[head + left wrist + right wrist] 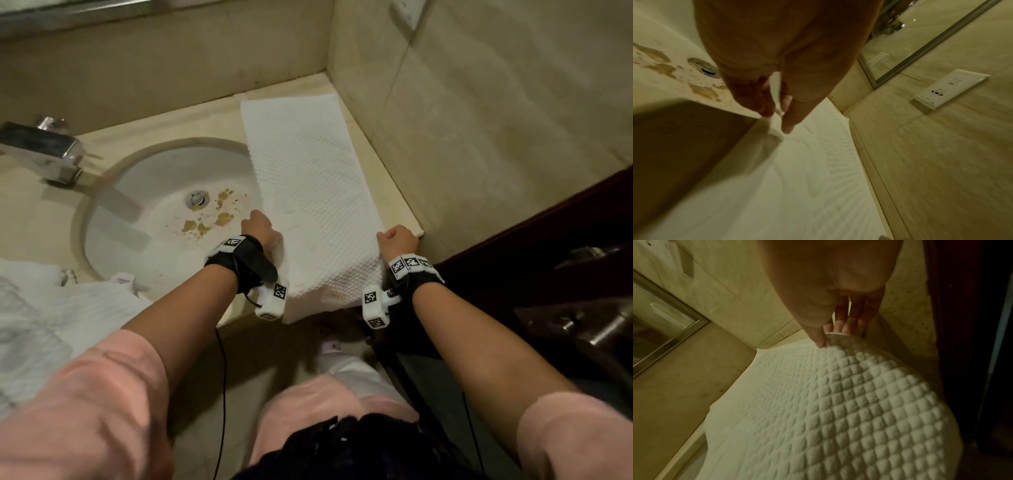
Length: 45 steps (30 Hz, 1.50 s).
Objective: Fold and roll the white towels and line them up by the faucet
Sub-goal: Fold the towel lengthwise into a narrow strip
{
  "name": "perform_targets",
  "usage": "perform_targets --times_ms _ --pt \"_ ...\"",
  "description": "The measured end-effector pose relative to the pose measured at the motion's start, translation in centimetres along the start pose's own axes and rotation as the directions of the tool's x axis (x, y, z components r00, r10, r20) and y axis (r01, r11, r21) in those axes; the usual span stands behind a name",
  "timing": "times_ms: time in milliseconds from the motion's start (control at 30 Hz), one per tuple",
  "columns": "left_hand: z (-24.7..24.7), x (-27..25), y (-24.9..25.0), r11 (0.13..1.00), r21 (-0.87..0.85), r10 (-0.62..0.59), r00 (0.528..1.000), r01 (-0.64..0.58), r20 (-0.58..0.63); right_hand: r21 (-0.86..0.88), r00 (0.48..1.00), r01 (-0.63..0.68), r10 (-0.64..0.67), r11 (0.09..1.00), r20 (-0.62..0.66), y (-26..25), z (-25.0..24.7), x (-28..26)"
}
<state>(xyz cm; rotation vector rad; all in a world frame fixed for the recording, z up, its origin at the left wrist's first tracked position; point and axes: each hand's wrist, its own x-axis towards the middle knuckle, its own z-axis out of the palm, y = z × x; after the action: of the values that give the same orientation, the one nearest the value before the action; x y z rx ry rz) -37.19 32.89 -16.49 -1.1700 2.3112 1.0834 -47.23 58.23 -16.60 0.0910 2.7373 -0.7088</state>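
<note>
A white waffle-textured towel [308, 178] lies lengthwise as a long strip on the counter to the right of the sink, its near end hanging over the front edge. My left hand [261, 229] pinches the towel's left edge [777, 104] between thumb and fingers, over the basin's rim. My right hand [397, 240] pinches the towel's right edge [838, 340] near the counter's front right corner. The chrome faucet [44, 150] stands at the far left behind the basin.
The white sink basin [113, 219] has brown stains around its drain [197, 199]. More white towels [51, 308] lie heaped on the counter at the front left. Tiled walls close in behind and to the right, with a wall socket [949, 87]. A dark door [555, 260] stands at the right.
</note>
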Motion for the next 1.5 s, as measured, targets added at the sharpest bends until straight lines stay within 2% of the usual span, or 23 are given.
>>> perform_targets --times_ms 67,167,267,433,567,700,800,867,933,1033,1067,1100,1200,1300,1333,1400,1433,1500 --pt "0.7 -1.5 -0.9 0.984 -0.008 0.178 0.983 -0.178 -0.034 -0.025 1.0 -0.011 0.012 1.0 0.019 0.3 -0.4 -0.9" --pt "1.7 -3.6 -1.9 0.904 0.102 0.414 0.91 -0.415 0.034 -0.023 0.995 -0.039 0.041 0.999 0.094 0.5 -1.0 -1.2" --pt "2.6 -5.4 -2.7 0.844 0.184 0.49 0.864 -0.503 0.112 0.034 0.99 -0.082 0.077 0.996 0.116 0.6 -1.2 -0.9" --pt "3.5 -6.8 -3.0 0.822 0.264 0.478 0.864 -0.504 0.16 0.05 0.982 -0.108 0.099 0.993 0.162 0.6 -1.6 -0.6" --pt "4.5 -7.5 -2.8 0.827 0.301 0.458 0.879 -0.475 0.132 0.13 0.975 -0.139 0.112 0.982 0.19 0.9 -1.4 -0.3" --pt "5.3 -7.4 -2.7 0.758 0.468 0.442 0.885 -0.454 0.143 0.179 0.96 -0.183 0.136 0.967 0.244 1.4 -1.2 0.0" --pt "5.5 -7.2 -2.7 0.727 0.507 0.457 0.878 -0.462 0.145 0.066 0.956 -0.198 0.177 0.978 0.234 2.2 -1.0 -0.2" --pt "5.6 -7.2 -2.9 0.725 0.511 0.457 0.877 -0.463 0.147 0.056 0.936 -0.274 0.253 0.96 0.243 2.8 -0.7 -0.5" --pt "5.7 -7.6 -3.1 0.772 0.445 0.463 0.881 -0.455 0.097 0.15 0.913 -0.355 0.307 0.923 0.268 3.2 -0.1 -0.7" --pt "6.0 -8.9 -3.7 0.894 0.24 0.419 0.894 -0.378 -0.155 0.403 0.921 -0.37 0.273 0.837 0.277 3.9 1.3 -0.8" --pt "6.1 -9.2 -4.0 0.926 0.158 0.37 0.904 -0.342 -0.212 0.454 0.928 -0.356 0.252 0.817 0.274 4.2 1.7 -1.0" --pt "6.1 -9.4 -4.4 0.951 0.094 0.308 0.927 -0.294 -0.214 0.476 0.931 -0.343 0.229 0.81 0.283 4.6 1.9 -1.2" --pt "5.9 -10.1 -5.9 0.98 0.067 0.193 0.98 -0.19 -0.042 0.486 0.929 -0.304 0.141 0.819 0.344 6.4 2.8 -2.0" --pt "5.8 -11.0 -7.1 0.996 -0.063 0.075 0.993 -0.07 0.093 0.433 0.929 -0.242 0.079 0.868 0.361 8.4 3.4 -2.7" --pt "6.1 -11.2 -7.5 0.988 -0.156 0.022 0.988 0.003 0.156 0.418 0.933 -0.216 0.06 0.883 0.355 9.0 3.5 -3.0" --pt "7.0 -11.4 -8.2 0.92 -0.332 -0.1 0.944 0.209 0.316 0.38 0.935 -0.183 0.041 0.907 0.353 9.9 3.5 -3.5" --pt "7.5 -11.5 -8.5 0.88 -0.373 -0.141 0.913 0.293 0.383 0.35 0.932 -0.171 0.036 0.921 0.36 10.4 3.6 -3.5" --pt "8.6 -11.5 -8.9 0.842 -0.381 -0.196 0.875 0.382 0.443 0.286 0.918 -0.156 0.032 0.945 0.396 11.0 3.6 -3.6"
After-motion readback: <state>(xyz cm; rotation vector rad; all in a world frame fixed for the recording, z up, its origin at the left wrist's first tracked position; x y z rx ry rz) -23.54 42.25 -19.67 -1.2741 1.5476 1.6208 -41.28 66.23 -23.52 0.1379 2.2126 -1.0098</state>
